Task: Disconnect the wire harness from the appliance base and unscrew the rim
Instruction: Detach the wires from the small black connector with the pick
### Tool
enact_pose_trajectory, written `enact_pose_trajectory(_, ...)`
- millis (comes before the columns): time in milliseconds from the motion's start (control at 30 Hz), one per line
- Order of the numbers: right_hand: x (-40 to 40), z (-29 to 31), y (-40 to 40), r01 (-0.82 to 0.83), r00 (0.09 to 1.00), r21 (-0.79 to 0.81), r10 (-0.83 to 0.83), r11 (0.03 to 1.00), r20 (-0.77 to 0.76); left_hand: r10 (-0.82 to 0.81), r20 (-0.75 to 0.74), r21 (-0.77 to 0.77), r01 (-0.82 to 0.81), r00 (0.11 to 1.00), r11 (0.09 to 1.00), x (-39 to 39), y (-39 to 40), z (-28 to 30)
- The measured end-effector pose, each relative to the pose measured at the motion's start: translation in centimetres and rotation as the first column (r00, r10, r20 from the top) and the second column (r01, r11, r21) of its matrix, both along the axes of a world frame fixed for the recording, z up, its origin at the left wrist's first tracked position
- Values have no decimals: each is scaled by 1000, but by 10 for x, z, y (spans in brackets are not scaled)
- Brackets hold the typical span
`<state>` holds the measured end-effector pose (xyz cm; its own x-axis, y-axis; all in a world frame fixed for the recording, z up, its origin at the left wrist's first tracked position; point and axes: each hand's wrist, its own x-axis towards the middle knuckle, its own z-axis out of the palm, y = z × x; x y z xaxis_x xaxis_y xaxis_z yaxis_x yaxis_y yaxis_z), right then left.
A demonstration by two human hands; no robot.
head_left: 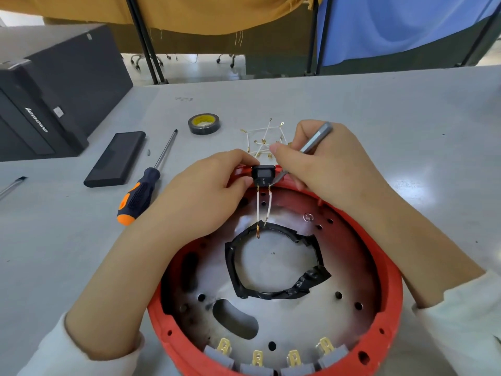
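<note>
Left hand (206, 191) pinches the black socket (263, 173); beside it, right hand (320, 166) grips a metal tool (315, 141). Loose wires (264, 139) lie beyond (two remain attached); rim (390, 308) unscrewing seems pending.

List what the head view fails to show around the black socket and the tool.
- Tool tip: head view, hidden behind the right hand and the socket.
- Socket's seat in the red rim: covered by the left hand fingers.
- Near rim: cut off by the bottom edge.
- Loose wires: terminals too small to tell apart.
</note>
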<state>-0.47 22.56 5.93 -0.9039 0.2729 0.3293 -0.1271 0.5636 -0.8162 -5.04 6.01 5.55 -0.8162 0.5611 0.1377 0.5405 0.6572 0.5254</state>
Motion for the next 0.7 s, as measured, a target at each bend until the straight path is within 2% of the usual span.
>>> enact_pose_trajectory(467, -1, -3, 0, -38, 999, 39, 38, 999, -4, -4, 10, -3, 4, 1000, 1000, 0, 1, 1)
enact_pose_trajectory(700, -2, -4, 0, -9, 999, 176, 14, 984, -31, 1, 6, -8, -1, 1000, 1000, 1, 1, 1)
